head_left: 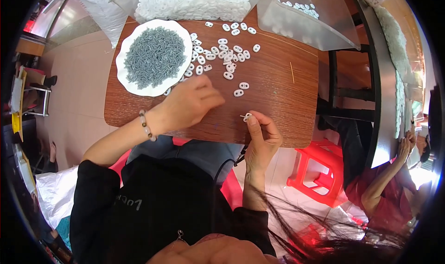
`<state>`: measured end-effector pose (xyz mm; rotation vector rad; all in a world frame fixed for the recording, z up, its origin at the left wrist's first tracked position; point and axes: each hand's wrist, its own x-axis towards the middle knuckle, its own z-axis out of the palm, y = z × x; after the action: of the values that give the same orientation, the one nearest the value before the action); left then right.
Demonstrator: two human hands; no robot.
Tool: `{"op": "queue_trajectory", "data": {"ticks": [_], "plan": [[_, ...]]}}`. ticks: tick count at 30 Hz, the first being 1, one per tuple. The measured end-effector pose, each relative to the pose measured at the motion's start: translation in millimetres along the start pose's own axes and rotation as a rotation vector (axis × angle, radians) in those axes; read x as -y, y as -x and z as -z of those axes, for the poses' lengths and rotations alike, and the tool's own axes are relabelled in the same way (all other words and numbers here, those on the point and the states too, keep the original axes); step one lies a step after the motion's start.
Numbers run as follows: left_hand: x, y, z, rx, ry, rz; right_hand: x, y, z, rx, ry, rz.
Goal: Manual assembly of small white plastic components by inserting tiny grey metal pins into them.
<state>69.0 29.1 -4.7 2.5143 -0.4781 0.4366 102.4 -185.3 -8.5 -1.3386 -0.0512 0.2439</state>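
My right hand (264, 136) pinches a small white two-holed plastic piece (248, 119) between thumb and forefinger, just above the table's near edge. A short thin pin sticks out of the piece toward the left. My left hand (190, 102) is over the table to the left, fingers curled together and pointing right. Its fingertips are partly hidden, so I cannot make out what they hold, if anything. Beyond it stands a white scalloped plate (123, 74) heaped with small grey metal pins (155, 55). Several loose white two-holed pieces (228, 75) lie scattered right of the plate.
Clear bins, one full of white pieces (192, 4) and another (296, 30), stand along the far edge of the brown wooden table (273, 78). A thin stick (292, 72) lies at the right. A red stool (320, 171) and a person (389, 190) are to the right.
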Motion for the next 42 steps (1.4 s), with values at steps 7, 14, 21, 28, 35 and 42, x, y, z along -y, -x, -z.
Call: {"op": "queue_trajectory", "data": {"ticks": [7, 14, 21, 28, 35, 42], "plan": [[-15.1, 21.7, -4.1, 0.003, 0.138, 0.017, -3.2, 0.0, -0.8, -0.003, 0.013, 0.019], [-33.9, 35.0, -11.0, -0.285, 0.134, 0.372, -3.9, 1.6, -0.7, 0.006, 0.031, 0.017], [-54.8, 29.2, -15.8, -0.222, 0.042, 0.636, -1.9, 3.5, -3.0, 0.004, 0.0, 0.013], [-50.1, 28.4, -22.8, -0.249, 0.105, 0.513, -10.4, 5.8, 1.4, 0.043, 0.124, 0.058], [-49.1, 26.2, -21.3, -0.289, 0.17, 0.559, -7.7, 9.7, -6.7, 0.072, 0.131, 0.041], [-39.7, 9.5, -17.6, -0.087, -0.025, 0.416, -14.7, 5.0, -18.0, 0.129, -0.015, -0.065]]}}
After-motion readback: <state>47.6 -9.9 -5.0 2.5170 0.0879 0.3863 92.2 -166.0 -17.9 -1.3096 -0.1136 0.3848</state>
